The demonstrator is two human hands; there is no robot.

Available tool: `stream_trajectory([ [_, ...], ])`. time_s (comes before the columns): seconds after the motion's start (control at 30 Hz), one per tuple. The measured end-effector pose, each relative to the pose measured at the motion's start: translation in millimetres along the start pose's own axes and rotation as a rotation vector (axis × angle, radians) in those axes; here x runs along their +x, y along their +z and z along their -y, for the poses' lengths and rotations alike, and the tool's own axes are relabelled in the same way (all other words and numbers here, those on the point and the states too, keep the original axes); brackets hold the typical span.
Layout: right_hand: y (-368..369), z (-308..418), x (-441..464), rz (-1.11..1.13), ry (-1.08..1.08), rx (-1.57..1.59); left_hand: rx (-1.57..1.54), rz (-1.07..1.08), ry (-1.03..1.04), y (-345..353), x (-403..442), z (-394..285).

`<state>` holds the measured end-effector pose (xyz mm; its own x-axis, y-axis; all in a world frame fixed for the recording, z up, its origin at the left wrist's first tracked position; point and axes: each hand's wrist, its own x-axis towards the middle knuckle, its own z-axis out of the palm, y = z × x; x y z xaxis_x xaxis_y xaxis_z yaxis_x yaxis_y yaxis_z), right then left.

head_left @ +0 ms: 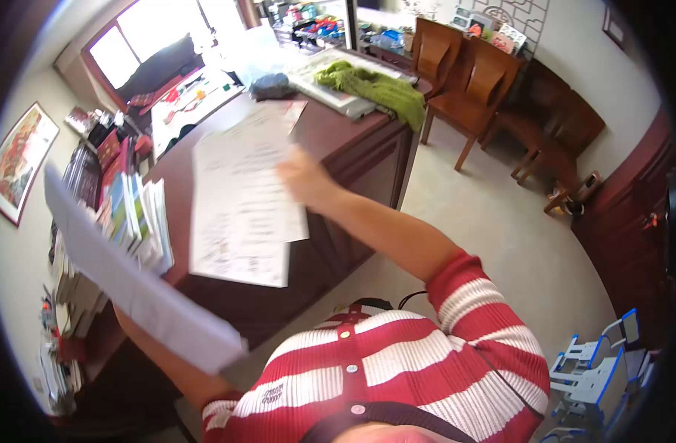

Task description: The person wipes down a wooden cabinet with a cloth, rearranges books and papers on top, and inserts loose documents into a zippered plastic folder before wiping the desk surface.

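Observation:
My right hand (301,177) is closed on the right edge of some printed sheets (238,199), held over the dark red-brown desk (345,136). At least two sheets overlap there, and their lower corners hang past the desk's front edge. On the left, a stack of white paper (142,295) slants across the view, blurred, above my left forearm. That paper hides my left hand. A paper with a red corner (295,112) lies on the desk behind the printed sheets.
Books and papers (142,214) stand at the desk's left side. A green knitted cloth (371,88) drapes over the far right corner, near a dark blue bundle (271,86). Wooden chairs (467,88) line the wall. A white and blue metal frame (592,376) is at lower right.

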<state>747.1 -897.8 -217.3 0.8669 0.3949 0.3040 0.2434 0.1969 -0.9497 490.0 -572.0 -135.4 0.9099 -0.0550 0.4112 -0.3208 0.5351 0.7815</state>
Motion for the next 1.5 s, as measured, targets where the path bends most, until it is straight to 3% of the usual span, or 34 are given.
stream_trajectory([
  [0.03, 27.4, -5.4, 28.4, 0.011, -0.047, -0.182, -0.02, 0.184, -0.065, -9.2, 6.3, -5.8],
  [0.1, 61.5, 9.2, 55.7, 0.035, 0.089, -0.401, 0.021, 0.358, -0.135, -23.8, 14.6, -9.5],
  [0.2, 43.1, 39.4, 82.3, 0.223, 0.1, -0.648, 0.131, 0.346, -0.088, -42.5, 14.1, -3.0],
  [0.23, 18.1, 24.4, 101.1, 0.162, -0.069, -0.72, 0.173, 0.416, -0.013, -52.4, 15.9, 6.5],
  [0.27, -15.8, 11.8, 119.2, 0.104, -0.24, -0.783, 0.209, 0.19, 0.088, -55.2, 1.6, 18.4],
  [0.3, -48.7, 46.7, 119.7, 0.076, -0.188, -0.947, 0.247, -0.04, 0.187, -58.3, -25.3, 30.3],
  [0.33, -79.5, 52.3, 130.7, -0.064, 0.002, -1.281, 0.361, -0.257, 0.245, -67.3, -39.4, 37.1],
  [0.37, -112.2, 42.5, 141.2, -0.222, 0.059, -1.573, 0.474, -0.485, 0.272, -74.5, -52.3, 43.6],
  [0.4, -138.7, 45.2, 147.9, -0.265, 0.216, -1.569, 0.574, -0.761, 0.289, -52.1, -51.1, 48.4],
  [0.43, -161.6, 40.6, 149.4, -0.255, 0.234, -1.602, 0.675, -1.036, 0.3, -39.7, -50.0, 50.2],
  [0.47, -189.2, 24.1, 152.1, -0.137, 0.142, -1.491, 0.674, -1.087, 0.29, -40.9, -54.0, 49.0],
  [0.57, -201.4, 6.5, 156.9, -0.114, -0.244, -1.268, 0.622, -0.991, 0.303, -33.2, -63.1, 46.8],
  [0.6, -169.4, 26.6, 147.6, -0.202, -0.374, -1.111, 0.564, -0.9, 0.333, -26.8, -57.1, 46.8],
  [0.63, -137.4, 56.2, 137.4, -0.146, -0.423, -0.973, 0.507, -0.806, 0.361, -18.0, -48.6, 47.6],
  [0.67, -107.1, 77.4, 129.6, -0.104, -0.31, -0.732, 0.452, -0.71, 0.382, -8.7, -41.1, 48.9],
  [0.7, -84.9, 81.0, 132.8, -0.123, -0.538, -0.73, 0.27, -0.3, 0.287, -18.7, -35.1, 40.0],
  [0.73, -61.3, 79.0, 148.6, -0.072, -0.668, -0.672, 0.241, -0.184, 0.297, -17.3, -25.0, 38.8],
  [0.8, -11.0, 90.8, 151.9, 0.123, -0.692, -0.46, 0.214, 0.014, 0.218, 11.6, 6.1, 44.9],
  [0.9, 65.8, 67.0, 159.8, 0.173, -0.564, -0.535, 0.151, -0.129, 0.246, 86.1, 44.2, 78.4],
  [0.97, 63.8, 44.6, 146.4, 0.405, -0.385, -0.327, 0.207, -0.089, 0.066, 105.3, 65.9, 95.9],
  [1.07, -30.7, 57.9, 124.5, 0.833, -0.384, -0.526, 0.158, -0.087, 0.12, 101.1, 74.1, 140.2],
  [1.1, -71.0, 51.8, 120.7, 0.725, -0.478, -0.536, 0.182, -0.115, 0.216, 105.5, 76.8, 155.8],
  [1.13, -125.2, 53.8, 120.8, 0.589, -0.527, -0.557, 0.301, -0.323, 0.268, 123.8, 81.9, 168.0],
  [1.17, -167.7, 39.3, 127.8, 0.341, -0.486, -0.62, 0.374, -0.319, 0.298, 125.9, 81.0, 173.6],
  [1.2, -218.6, 26.6, 158.1, 0.351, -0.323, -0.939, 0.663, -0.733, 0.449, 158.0, 111.4, 195.1],
  [1.23, -275.8, 22.2, 162.8, 0.118, -0.415, -0.791, 0.945, -1.16, 0.589, 190.2, 143.1, 216.0],
  [1.27, -315.2, 24.2, 171.3, -0.13, -0.182, -1.142, 0.878, -1.159, 0.511, 183.9, 146.4, 219.2],
  [1.3, -353.0, 15.0, 172.7, -0.205, -0.179, -1.228, 0.816, -1.154, 0.429, 164.1, 141.9, 214.9],
  [1.37, -394.1, 1.7, 172.2, -0.14, -0.007, -1.206, 0.97, -0.853, 0.273, 112.6, 133.6, 204.7],
  [1.47, -405.1, -22.9, 163.0, -0.136, -0.221, -1.108, 1.284, -0.711, 0.045, 149.8, 213.0, 231.1],
  [1.5, -407.3, -21.1, 159.3, -0.122, -0.256, -1.114, 1.341, -0.549, -0.118, 180.1, 244.7, 236.2],
])
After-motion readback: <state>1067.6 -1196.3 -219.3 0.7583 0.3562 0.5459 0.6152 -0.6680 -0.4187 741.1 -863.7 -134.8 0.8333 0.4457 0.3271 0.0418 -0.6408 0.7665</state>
